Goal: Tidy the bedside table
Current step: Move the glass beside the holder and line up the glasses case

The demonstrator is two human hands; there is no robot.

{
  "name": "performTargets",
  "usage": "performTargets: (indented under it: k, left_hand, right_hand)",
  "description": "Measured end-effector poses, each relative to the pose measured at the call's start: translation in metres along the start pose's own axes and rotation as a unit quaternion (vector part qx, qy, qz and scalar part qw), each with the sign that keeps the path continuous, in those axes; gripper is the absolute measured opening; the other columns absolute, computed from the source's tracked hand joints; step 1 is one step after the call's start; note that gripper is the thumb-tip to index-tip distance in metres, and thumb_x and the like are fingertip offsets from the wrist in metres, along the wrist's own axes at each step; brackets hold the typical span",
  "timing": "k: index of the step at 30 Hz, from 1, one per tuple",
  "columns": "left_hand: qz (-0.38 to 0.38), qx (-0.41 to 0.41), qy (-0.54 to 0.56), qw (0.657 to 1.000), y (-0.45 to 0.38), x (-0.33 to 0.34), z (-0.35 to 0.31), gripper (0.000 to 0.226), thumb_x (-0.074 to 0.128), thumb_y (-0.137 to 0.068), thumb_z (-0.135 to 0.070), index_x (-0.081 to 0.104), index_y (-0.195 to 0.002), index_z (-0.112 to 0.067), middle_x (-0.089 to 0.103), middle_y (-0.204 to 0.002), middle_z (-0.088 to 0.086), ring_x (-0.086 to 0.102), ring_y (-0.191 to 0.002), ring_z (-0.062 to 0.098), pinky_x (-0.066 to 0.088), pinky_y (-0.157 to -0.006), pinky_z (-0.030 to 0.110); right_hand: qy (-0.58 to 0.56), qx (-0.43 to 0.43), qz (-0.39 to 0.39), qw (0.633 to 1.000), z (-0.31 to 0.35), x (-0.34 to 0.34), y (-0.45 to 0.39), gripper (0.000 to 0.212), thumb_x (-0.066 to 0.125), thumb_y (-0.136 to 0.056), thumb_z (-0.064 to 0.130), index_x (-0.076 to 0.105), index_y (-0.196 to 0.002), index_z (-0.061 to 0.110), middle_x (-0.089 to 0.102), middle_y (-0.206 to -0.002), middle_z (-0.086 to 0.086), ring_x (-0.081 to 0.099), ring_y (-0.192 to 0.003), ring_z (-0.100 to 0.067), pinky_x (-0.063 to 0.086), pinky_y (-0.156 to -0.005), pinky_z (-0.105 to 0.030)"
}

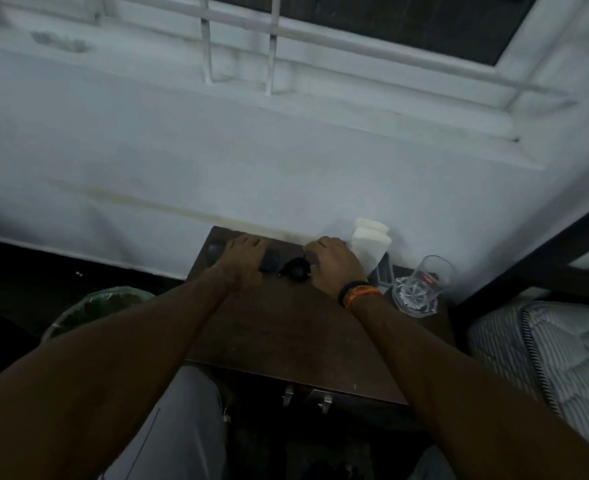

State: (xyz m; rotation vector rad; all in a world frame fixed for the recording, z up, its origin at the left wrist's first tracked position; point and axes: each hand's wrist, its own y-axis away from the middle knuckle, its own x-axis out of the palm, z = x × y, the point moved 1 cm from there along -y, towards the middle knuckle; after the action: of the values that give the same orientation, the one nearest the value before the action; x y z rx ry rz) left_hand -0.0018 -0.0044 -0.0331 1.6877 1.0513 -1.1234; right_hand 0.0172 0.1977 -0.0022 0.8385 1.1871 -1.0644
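Left hand grip curled over dark object; right hand grip unclear, black round item just beside.

- The left hand covers the middle of a long dark object at the bedside table's far edge; only its two ends show, too dim to identify.
- The right hand's fingertips are hidden, so its grip is unclear.
- The small black item between the hands is too dark to name.
- The mattress is cut off by the right edge.
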Motion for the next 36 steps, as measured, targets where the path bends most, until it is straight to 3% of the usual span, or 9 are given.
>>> performTargets:
  k: [4,8,15,22,28,31,36]
  left_hand:
    - [0.011,0.020,0.008,1.000,0.016,0.001,-0.035,0.070,0.062,-0.089,-0.026,0.027,-0.149,-0.015,0.035,-0.151,0.011,0.027,-0.141,0.031,0.023,-0.114,0.045]
    - [0.040,0.029,0.012,0.999,0.032,-0.006,-0.065,0.076,0.067,-0.085,-0.029,0.029,-0.149,-0.016,0.035,-0.152,0.012,0.032,-0.139,0.034,0.028,-0.114,0.050]
    - [0.052,0.067,0.004,0.996,0.057,-0.022,-0.108,0.075,0.070,-0.080,-0.035,0.036,-0.144,-0.014,0.032,-0.148,0.014,0.038,-0.131,0.037,0.036,-0.108,0.051]
    - [0.031,0.085,0.013,0.996,0.067,-0.053,-0.136,0.077,0.048,-0.060,-0.051,0.051,-0.125,-0.010,0.049,-0.129,0.016,0.050,-0.117,0.036,0.045,-0.098,0.048]
    - [0.012,0.077,0.006,0.997,0.055,-0.055,-0.139,0.063,0.065,-0.079,-0.031,0.043,-0.134,-0.008,0.045,-0.137,0.017,0.045,-0.123,0.036,0.042,-0.101,0.050]
    - [0.012,0.075,0.006,0.997,0.041,-0.049,-0.140,0.058,0.065,-0.080,-0.031,0.046,-0.130,-0.009,0.048,-0.135,0.015,0.046,-0.123,0.034,0.040,-0.103,0.048]
    - [0.046,0.069,0.011,0.997,0.010,-0.043,-0.142,0.060,0.065,-0.083,-0.035,0.044,-0.132,-0.008,0.046,-0.137,0.016,0.043,-0.126,0.035,0.035,-0.107,0.048]
  right_hand:
    - [0.005,0.027,-0.020,0.999,-0.014,-0.017,0.040,0.042,0.054,-0.086,0.007,0.058,-0.128,0.012,0.056,-0.130,-0.009,0.046,-0.123,-0.031,0.044,-0.096,-0.043]
    - [0.000,0.087,-0.030,0.996,-0.028,-0.029,0.076,0.037,0.057,-0.083,0.009,0.063,-0.119,0.014,0.061,-0.118,-0.008,0.052,-0.114,-0.031,0.048,-0.091,-0.041]
    - [-0.016,0.152,-0.030,0.988,-0.046,-0.048,0.119,0.043,0.059,-0.078,0.011,0.064,-0.120,0.016,0.062,-0.121,-0.011,0.053,-0.115,-0.031,0.048,-0.096,-0.039]
    - [-0.015,0.170,-0.033,0.985,-0.050,-0.081,0.131,0.038,0.061,-0.082,0.020,0.065,-0.120,0.015,0.060,-0.120,-0.013,0.054,-0.114,-0.033,0.046,-0.094,-0.039]
    - [-0.019,0.169,-0.026,0.985,-0.057,-0.085,0.128,0.039,0.060,-0.083,0.018,0.061,-0.122,0.014,0.061,-0.122,-0.012,0.058,-0.111,-0.030,0.049,-0.092,-0.038]
    - [-0.016,0.169,-0.021,0.985,-0.065,-0.075,0.119,0.041,0.058,-0.089,0.020,0.056,-0.129,0.014,0.060,-0.128,-0.009,0.057,-0.116,-0.029,0.047,-0.094,-0.038]
    - [-0.020,0.179,0.012,0.984,-0.084,-0.060,0.098,0.032,0.054,-0.092,0.020,0.059,-0.122,0.012,0.061,-0.125,-0.010,0.059,-0.112,-0.029,0.048,-0.092,-0.037]
